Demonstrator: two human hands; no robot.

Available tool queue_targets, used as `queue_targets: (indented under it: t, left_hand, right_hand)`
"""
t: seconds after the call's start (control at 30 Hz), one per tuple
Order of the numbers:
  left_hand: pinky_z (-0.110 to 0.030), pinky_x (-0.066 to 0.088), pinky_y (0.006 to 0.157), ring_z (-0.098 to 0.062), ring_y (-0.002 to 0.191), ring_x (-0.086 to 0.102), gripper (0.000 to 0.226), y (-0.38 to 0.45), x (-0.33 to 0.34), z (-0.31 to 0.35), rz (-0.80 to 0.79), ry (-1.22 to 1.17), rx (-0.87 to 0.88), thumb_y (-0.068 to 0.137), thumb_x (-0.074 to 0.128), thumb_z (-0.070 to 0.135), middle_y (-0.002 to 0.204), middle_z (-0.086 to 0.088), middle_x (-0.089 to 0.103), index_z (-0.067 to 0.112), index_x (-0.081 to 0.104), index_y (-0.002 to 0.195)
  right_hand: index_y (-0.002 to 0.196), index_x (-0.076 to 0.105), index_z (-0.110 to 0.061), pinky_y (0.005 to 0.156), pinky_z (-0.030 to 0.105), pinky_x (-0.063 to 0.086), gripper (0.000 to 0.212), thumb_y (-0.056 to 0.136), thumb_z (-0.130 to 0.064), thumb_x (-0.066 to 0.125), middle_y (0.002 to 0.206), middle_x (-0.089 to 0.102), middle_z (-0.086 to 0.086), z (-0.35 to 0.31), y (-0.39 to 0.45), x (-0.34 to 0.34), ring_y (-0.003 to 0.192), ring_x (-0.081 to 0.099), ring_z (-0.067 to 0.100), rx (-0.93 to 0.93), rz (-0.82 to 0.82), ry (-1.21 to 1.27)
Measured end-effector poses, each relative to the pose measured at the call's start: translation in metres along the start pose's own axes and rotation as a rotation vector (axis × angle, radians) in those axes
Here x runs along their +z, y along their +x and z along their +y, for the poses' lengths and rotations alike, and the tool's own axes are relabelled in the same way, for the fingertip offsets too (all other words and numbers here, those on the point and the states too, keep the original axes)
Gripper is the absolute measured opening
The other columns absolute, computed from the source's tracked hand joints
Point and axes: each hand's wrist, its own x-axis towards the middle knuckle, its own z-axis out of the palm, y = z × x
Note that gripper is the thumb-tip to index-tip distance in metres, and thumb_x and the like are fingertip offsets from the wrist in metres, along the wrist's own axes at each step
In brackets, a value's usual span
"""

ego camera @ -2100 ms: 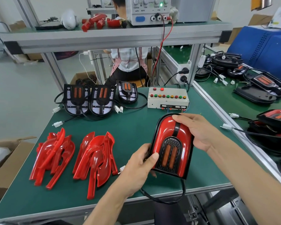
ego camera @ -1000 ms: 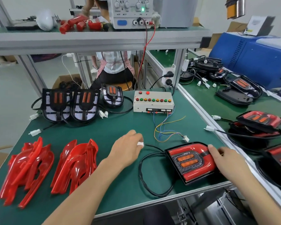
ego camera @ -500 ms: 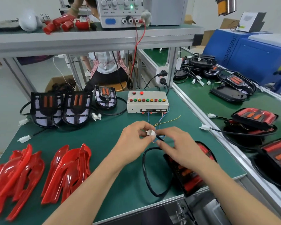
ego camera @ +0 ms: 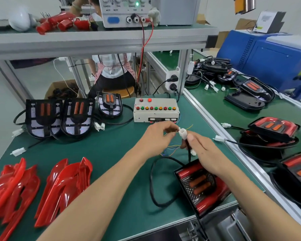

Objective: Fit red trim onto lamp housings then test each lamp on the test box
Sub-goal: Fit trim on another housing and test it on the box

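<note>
Green matting covers the bench (ego camera: 101, 153) in the head view, with the test box (ego camera: 156, 110) at the back, three bare lamp housings (ego camera: 76, 117) lined up to its left and two heaps of red trim (ego camera: 63, 188) at the near left. We're into the testing step: a trimmed lamp (ego camera: 198, 186) lies at the near edge, its black cable (ego camera: 152, 180) looping up to the hands. Left hand (ego camera: 155, 138) pinches one side of the white connector (ego camera: 182, 133), fingers curled tight; right hand (ego camera: 203, 153) pinches the cable just below it, thumb up against the plug body. Coloured leads (ego camera: 172, 148) from the box trail beneath. The plug sits right between both sets of fingertips, well above the lamp. Next, by my reckoning: square the two halves and push them home, then work the box buttons.
</note>
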Motion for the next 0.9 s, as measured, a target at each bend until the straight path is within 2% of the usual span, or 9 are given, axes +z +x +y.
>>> queue_targets:
  t: [0.07, 0.1, 0.23, 0.37, 0.53, 0.6, 0.7, 0.77, 0.9]
  left_hand:
    - [-0.024, 0.051, 0.086, -0.013, 0.092, 0.066, 0.011, 0.017, 0.005, 0.003, -0.102, 0.034, -0.025, 0.099, 0.064, 0.022, 0.097, 0.006, 0.074, 0.027, 0.073, 0.099]
    - [-0.031, 0.052, 0.087, -0.016, 0.093, 0.066, 0.011, 0.025, 0.008, 0.004, -0.153, 0.069, -0.042, 0.099, 0.064, 0.026, 0.098, 0.003, 0.074, 0.022, 0.074, 0.101]
    - [-0.035, 0.051, 0.089, -0.016, 0.098, 0.066, 0.020, 0.042, 0.021, 0.004, -0.382, 0.284, -0.041, 0.094, 0.068, 0.042, 0.101, 0.007, 0.074, 0.025, 0.075, 0.103]
    - [-0.035, 0.052, 0.082, -0.019, 0.087, 0.062, 0.017, 0.052, 0.036, 0.005, -0.522, 0.426, -0.041, 0.089, 0.073, 0.043, 0.091, 0.006, 0.066, 0.036, 0.061, 0.080]
    - [-0.025, 0.037, 0.059, -0.002, 0.064, 0.050, 0.040, 0.050, 0.052, 0.003, -0.444, 0.358, 0.002, 0.090, 0.069, 0.027, 0.067, 0.015, 0.054, 0.032, 0.049, 0.056]
    - [-0.026, 0.041, 0.061, -0.002, 0.062, 0.053, 0.033, 0.046, 0.049, 0.000, -0.416, 0.271, -0.013, 0.090, 0.069, 0.025, 0.067, 0.012, 0.060, 0.032, 0.058, 0.060]
    - [-0.021, 0.047, 0.061, 0.004, 0.061, 0.058, 0.012, 0.042, 0.030, -0.008, -0.268, 0.054, -0.037, 0.092, 0.071, 0.027, 0.070, 0.010, 0.068, 0.026, 0.072, 0.081]
    - [-0.024, 0.054, 0.065, -0.002, 0.065, 0.062, 0.006, 0.039, 0.012, -0.014, -0.161, -0.158, -0.077, 0.094, 0.073, 0.025, 0.073, 0.007, 0.073, 0.024, 0.075, 0.088]
    - [-0.013, 0.048, 0.067, -0.005, 0.064, 0.060, 0.006, 0.030, -0.019, -0.022, -0.157, -0.353, -0.133, 0.094, 0.074, 0.023, 0.069, 0.005, 0.071, 0.024, 0.078, 0.089]
  right_hand:
    - [0.096, 0.070, -0.026, 0.090, 0.045, 0.053, 0.048, 0.100, -0.059, 0.036, 0.085, 0.068, -0.007, 0.011, 0.001, -0.004, 0.087, 0.064, 0.019, 0.010, 0.101, 0.119]
    - [0.100, 0.072, -0.022, 0.091, 0.048, 0.054, 0.051, 0.099, -0.062, 0.040, 0.082, 0.067, -0.004, 0.014, 0.001, -0.005, 0.085, 0.065, 0.021, 0.009, 0.143, 0.179]
    - [0.103, 0.072, -0.013, 0.088, 0.046, 0.053, 0.053, 0.096, -0.063, 0.056, 0.078, 0.062, -0.002, 0.025, 0.002, -0.007, 0.081, 0.061, 0.017, -0.002, 0.176, 0.360]
    - [0.100, 0.071, -0.013, 0.079, 0.029, 0.053, 0.036, 0.097, -0.048, 0.067, 0.082, 0.064, 0.000, 0.025, 0.005, -0.012, 0.080, 0.060, 0.017, 0.006, 0.079, 0.480]
    - [0.102, 0.069, -0.012, 0.077, 0.031, 0.054, 0.034, 0.094, -0.045, 0.070, 0.082, 0.066, 0.009, 0.018, 0.004, -0.015, 0.076, 0.061, 0.024, 0.002, 0.058, 0.523]
    - [0.102, 0.070, -0.017, 0.078, 0.030, 0.054, 0.030, 0.094, -0.046, 0.069, 0.080, 0.067, 0.009, 0.015, 0.003, -0.014, 0.074, 0.062, 0.024, 0.002, 0.059, 0.472]
    - [0.101, 0.072, -0.024, 0.078, 0.026, 0.054, 0.020, 0.092, -0.041, 0.068, 0.079, 0.069, 0.007, 0.013, 0.004, -0.013, 0.070, 0.064, 0.022, 0.008, 0.102, 0.404]
    - [0.098, 0.072, -0.029, 0.073, 0.020, 0.053, 0.010, 0.094, -0.037, 0.069, 0.077, 0.071, 0.004, 0.013, 0.005, -0.012, 0.068, 0.067, 0.019, 0.021, 0.151, 0.309]
    - [0.092, 0.068, -0.036, 0.063, 0.017, 0.049, 0.004, 0.095, -0.037, 0.069, 0.077, 0.071, -0.006, 0.013, 0.010, -0.004, 0.067, 0.066, 0.010, 0.063, 0.256, 0.022]
